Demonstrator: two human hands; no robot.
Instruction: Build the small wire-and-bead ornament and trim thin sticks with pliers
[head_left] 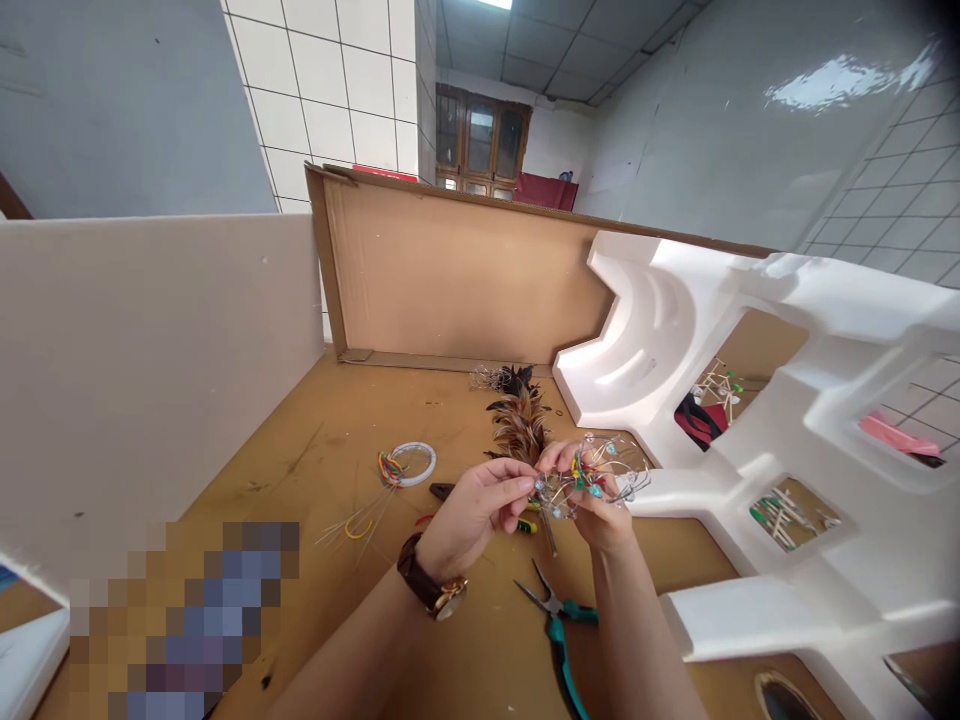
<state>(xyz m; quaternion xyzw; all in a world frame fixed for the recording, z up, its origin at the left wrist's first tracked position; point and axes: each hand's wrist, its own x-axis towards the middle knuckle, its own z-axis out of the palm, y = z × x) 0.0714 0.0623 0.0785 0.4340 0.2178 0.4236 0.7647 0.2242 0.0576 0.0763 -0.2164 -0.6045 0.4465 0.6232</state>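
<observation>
Left hand (487, 500): pinching the edge of the beaded wire piece (594, 490)
Right hand (596, 510): holding the beaded wire piece, near the feather bundle (520, 420)
White ring (431, 462): left of the feather bundle
Teal-handled pliers (556, 607): jaws apart, nearer than the feather bundle
White molding (652, 330): right of the feather bundle

We are reading 0 texts, labels, brands, numbers or signs here. On the round, gold-rimmed wristwatch with the dark brown strap (451, 601), the dial is appearing too small and too steeply angled for us to make out any markings.
</observation>
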